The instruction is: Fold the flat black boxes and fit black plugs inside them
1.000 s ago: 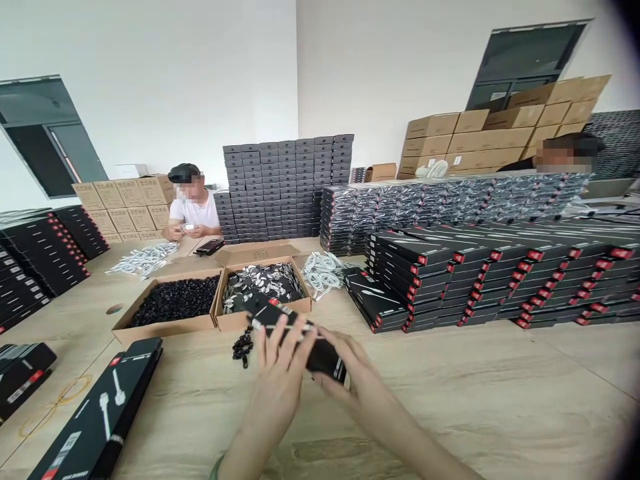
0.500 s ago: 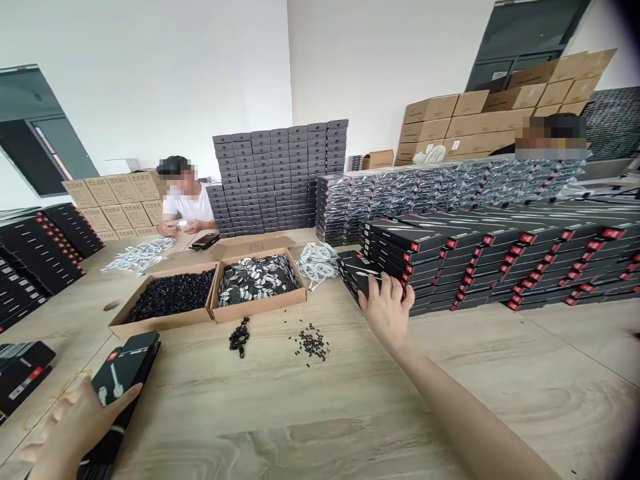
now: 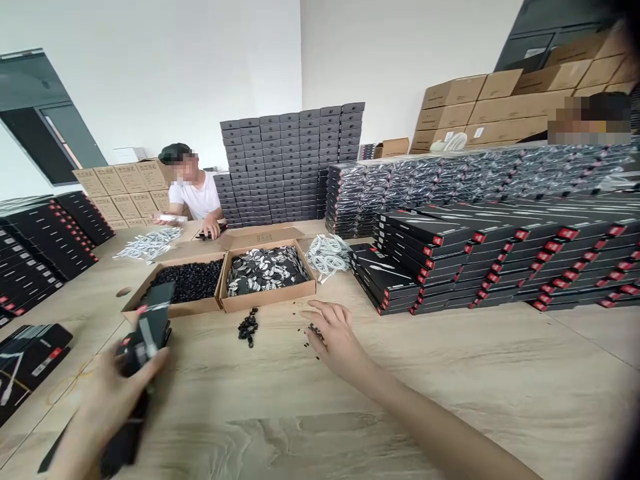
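Note:
My left hand (image 3: 113, 393), blurred by motion, grips a flat black cable box (image 3: 155, 320) tilted upward, with a white cable printed on its face. More black packaging (image 3: 120, 443) shows below that hand; how many pieces the hand holds I cannot tell. Just above the table, my right hand (image 3: 343, 343) has its fingers apart over a scatter of tiny black pieces (image 3: 316, 331), which it partly covers. A small heap of black rings or clips (image 3: 248, 327) lies between the two hands.
Ahead stand a carton of black parts (image 3: 173, 309) and a carton of round black-and-white tags (image 3: 270, 298). White cables (image 3: 327, 257) lie behind. Stacked black boxes (image 3: 465, 267) line the right; more boxes (image 3: 33, 367) sit left. A co-worker (image 3: 195, 193) sits across.
My right hand has left the black boxes at the right and come leftward to the tiny pieces. My left hand has raised a cable box. The co-worker's hands have moved apart.

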Demonstrator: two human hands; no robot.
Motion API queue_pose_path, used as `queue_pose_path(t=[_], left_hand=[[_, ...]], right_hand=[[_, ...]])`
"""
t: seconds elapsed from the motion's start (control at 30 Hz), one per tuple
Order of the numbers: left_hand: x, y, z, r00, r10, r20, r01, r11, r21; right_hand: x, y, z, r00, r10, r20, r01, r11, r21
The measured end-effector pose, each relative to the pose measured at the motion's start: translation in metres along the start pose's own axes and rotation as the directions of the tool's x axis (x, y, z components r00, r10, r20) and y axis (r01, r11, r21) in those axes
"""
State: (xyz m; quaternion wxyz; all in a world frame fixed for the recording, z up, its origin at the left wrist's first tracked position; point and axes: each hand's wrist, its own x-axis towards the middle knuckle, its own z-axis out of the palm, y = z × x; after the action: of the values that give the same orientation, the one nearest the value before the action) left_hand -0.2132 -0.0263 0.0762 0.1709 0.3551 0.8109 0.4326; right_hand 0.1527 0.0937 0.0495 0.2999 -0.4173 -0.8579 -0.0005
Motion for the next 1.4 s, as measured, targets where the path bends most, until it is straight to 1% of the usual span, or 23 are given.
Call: queue_pose_path(t=[0.03,0.07,0.1,0.13,0.17,0.2,0.23,0.3,0.4,0.47,0.53,0.57,0.63,0.7,0.73,0.8,0.9,1.0,1.07,1.13,1.3,1.33,1.4], left_hand=[[-0.012,0.018,0.016,0.976,0.020,0.219,0.012,0.990,-0.143],[-0.024,0.034,0.034,0.860,0.101,0.500,0.064,0.951,-0.302],[-0.033,0.045,0.053,0.688,0.215,0.693,0.168,0.882,-0.440],[-0.041,0.053,0.073,0.519,0.310,0.796,0.293,0.811,-0.507],[-0.048,0.057,0.092,0.397,0.390,0.831,0.392,0.746,-0.538],[-0.053,0.057,0.109,0.319,0.443,0.838,0.474,0.692,-0.545],[-0.058,0.055,0.125,0.267,0.479,0.837,0.538,0.646,-0.541],[-0.065,0.047,0.148,0.233,0.500,0.834,0.639,0.568,-0.519],[-0.075,0.040,0.165,0.207,0.486,0.849,0.707,0.525,-0.473],[-0.080,0.043,0.168,0.227,0.472,0.852,0.685,0.544,-0.484],[-0.083,0.051,0.169,0.278,0.447,0.850,0.636,0.577,-0.511],[-0.084,0.055,0.170,0.321,0.433,0.842,0.611,0.584,-0.534],[-0.085,0.063,0.172,0.444,0.393,0.805,0.568,0.571,-0.592],[-0.087,0.067,0.176,0.567,0.309,0.764,0.552,0.545,-0.631],[-0.088,0.067,0.178,0.614,0.254,0.748,0.554,0.536,-0.637],[-0.089,0.066,0.182,0.667,0.154,0.729,0.571,0.522,-0.633],[-0.087,0.062,0.187,0.734,0.069,0.676,0.572,0.474,-0.670],[-0.082,0.059,0.188,0.814,0.009,0.581,0.526,0.412,-0.744],[-0.079,0.060,0.188,0.847,-0.021,0.531,0.498,0.383,-0.778],[-0.077,0.061,0.187,0.867,-0.046,0.496,0.478,0.357,-0.803],[-0.074,0.063,0.183,0.897,-0.098,0.431,0.440,0.298,-0.847],[-0.073,0.063,0.182,0.899,-0.102,0.427,0.437,0.292,-0.851],[-0.070,0.063,0.179,0.898,-0.106,0.427,0.439,0.284,-0.853]], right_hand=[[0.005,-0.006,-0.005,1.000,-0.007,-0.004,0.007,0.991,0.131],[0.010,-0.013,-0.011,1.000,0.004,-0.010,-0.001,0.960,0.281],[0.015,-0.019,-0.016,0.999,0.036,-0.009,-0.029,0.903,0.428],[0.021,-0.023,-0.021,0.996,0.084,0.008,-0.075,0.833,0.548],[0.025,-0.026,-0.025,0.990,0.131,0.043,-0.129,0.768,0.627],[0.029,-0.028,-0.027,0.982,0.167,0.088,-0.182,0.715,0.675],[0.032,-0.027,-0.029,0.973,0.184,0.138,-0.228,0.676,0.701],[0.035,-0.021,-0.029,0.955,0.174,0.240,-0.295,0.641,0.709],[0.036,-0.011,-0.028,0.929,0.147,0.339,-0.352,0.632,0.691],[0.036,-0.009,-0.028,0.918,0.145,0.369,-0.376,0.613,0.695],[0.036,-0.010,-0.028,0.910,0.139,0.390,-0.396,0.570,0.720],[0.037,-0.010,-0.029,0.906,0.140,0.398,-0.406,0.546,0.733],[0.038,-0.010,-0.028,0.911,0.165,0.378,-0.405,0.526,0.747],[0.039,-0.007,-0.024,0.925,0.216,0.312,-0.379,0.557,0.739],[0.039,-0.005,-0.020,0.930,0.241,0.279,-0.368,0.573,0.732],[0.037,-0.002,-0.010,0.921,0.278,0.271,-0.384,0.548,0.743],[0.028,-0.001,0.012,0.873,0.209,0.440,-0.487,0.415,0.769],[0.017,-0.007,0.034,0.805,0.063,0.590,-0.563,0.396,0.725],[0.014,-0.011,0.041,0.792,0.052,0.609,-0.573,0.410,0.710],[0.014,-0.013,0.043,0.801,0.062,0.595,-0.566,0.404,0.719],[0.016,-0.015,0.034,0.745,-0.127,0.655,-0.610,0.270,0.745],[0.016,-0.016,0.033,0.746,-0.130,0.654,-0.604,0.281,0.745],[0.015,-0.016,0.030,0.771,-0.085,0.631,-0.565,0.365,0.740]])
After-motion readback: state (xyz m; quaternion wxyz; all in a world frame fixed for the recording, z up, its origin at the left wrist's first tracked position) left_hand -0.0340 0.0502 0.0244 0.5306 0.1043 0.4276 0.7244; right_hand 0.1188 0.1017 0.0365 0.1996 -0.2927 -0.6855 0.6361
